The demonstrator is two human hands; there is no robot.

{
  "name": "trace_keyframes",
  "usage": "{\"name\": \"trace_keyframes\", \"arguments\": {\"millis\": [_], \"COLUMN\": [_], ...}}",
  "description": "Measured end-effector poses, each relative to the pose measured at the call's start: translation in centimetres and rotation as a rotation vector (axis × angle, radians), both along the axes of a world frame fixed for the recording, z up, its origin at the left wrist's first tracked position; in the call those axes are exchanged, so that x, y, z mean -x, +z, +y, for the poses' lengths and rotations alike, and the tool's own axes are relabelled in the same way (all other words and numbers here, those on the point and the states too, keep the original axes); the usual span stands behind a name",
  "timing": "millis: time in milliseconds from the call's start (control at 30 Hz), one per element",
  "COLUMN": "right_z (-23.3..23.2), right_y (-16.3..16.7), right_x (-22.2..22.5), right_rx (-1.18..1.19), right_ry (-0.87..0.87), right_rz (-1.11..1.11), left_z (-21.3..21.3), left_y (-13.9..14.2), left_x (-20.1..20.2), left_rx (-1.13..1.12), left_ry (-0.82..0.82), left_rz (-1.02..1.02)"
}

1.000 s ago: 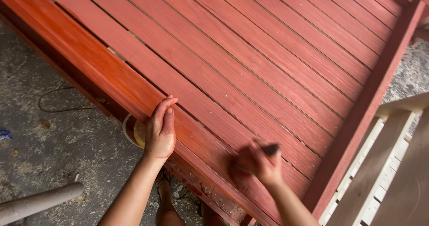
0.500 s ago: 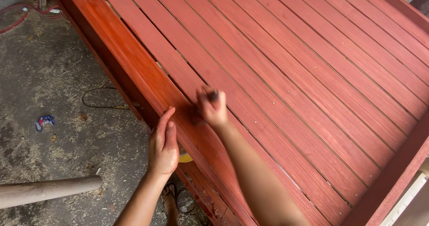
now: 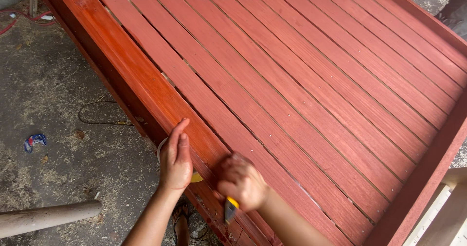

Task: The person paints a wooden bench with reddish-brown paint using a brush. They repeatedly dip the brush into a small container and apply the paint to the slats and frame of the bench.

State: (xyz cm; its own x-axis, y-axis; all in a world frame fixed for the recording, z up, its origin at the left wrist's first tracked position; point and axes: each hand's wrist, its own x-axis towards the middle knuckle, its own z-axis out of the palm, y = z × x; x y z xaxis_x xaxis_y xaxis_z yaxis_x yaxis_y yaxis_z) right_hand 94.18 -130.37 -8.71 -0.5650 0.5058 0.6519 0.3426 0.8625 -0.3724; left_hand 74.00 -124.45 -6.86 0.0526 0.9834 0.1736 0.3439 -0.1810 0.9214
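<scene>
On the near rail (image 3: 146,75) of the red slatted frame (image 3: 311,80), my left hand (image 3: 176,159) rests flat, fingers straight and together, thumb up against the rail's outer face. Just right of it, my right hand (image 3: 242,182) is blurred and curled into a fist around a brush (image 3: 229,208); only its yellow ferrule and dark end show below the fist, at the near end of the rail. The fist sits on the rail's inner edge, where the first slat begins. Behind the left hand I see the rim of a pale can (image 3: 161,148) with a yellow patch (image 3: 196,178), mostly hidden. Below the frame lies dusty concrete floor (image 3: 58,105) with a thin black cord (image 3: 97,112) looped at left, a small blue scrap (image 3: 35,140) farther left, and a pale round pole (image 3: 46,217) near left. Pale bare wood (image 3: 447,212) shows at near right.
</scene>
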Motion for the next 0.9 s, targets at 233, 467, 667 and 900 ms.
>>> {"name": "trace_keyframes", "arguments": {"millis": [233,467,667,900], "right_z": [5.4,-4.7,-12.7,-21.0], "right_y": [0.7,0.5,2.5,5.1], "right_x": [3.2,-3.1,-8.9,-13.8], "right_rx": [-0.026,0.224,0.579,0.698], "right_ry": [-0.023,0.055,0.045,-0.075], "right_rz": [0.133,0.149,0.112,0.232], "left_z": [0.8,0.8,-1.5,-4.7], "left_y": [0.5,-0.4,-1.6,-2.8], "left_x": [2.4,-0.9,-5.0,-6.9], "left_rx": [0.013,0.022,0.001,0.02], "left_ry": [0.09,0.013,-0.154,-0.243], "left_rz": [-0.025,-0.029,-0.061,-0.13]}}
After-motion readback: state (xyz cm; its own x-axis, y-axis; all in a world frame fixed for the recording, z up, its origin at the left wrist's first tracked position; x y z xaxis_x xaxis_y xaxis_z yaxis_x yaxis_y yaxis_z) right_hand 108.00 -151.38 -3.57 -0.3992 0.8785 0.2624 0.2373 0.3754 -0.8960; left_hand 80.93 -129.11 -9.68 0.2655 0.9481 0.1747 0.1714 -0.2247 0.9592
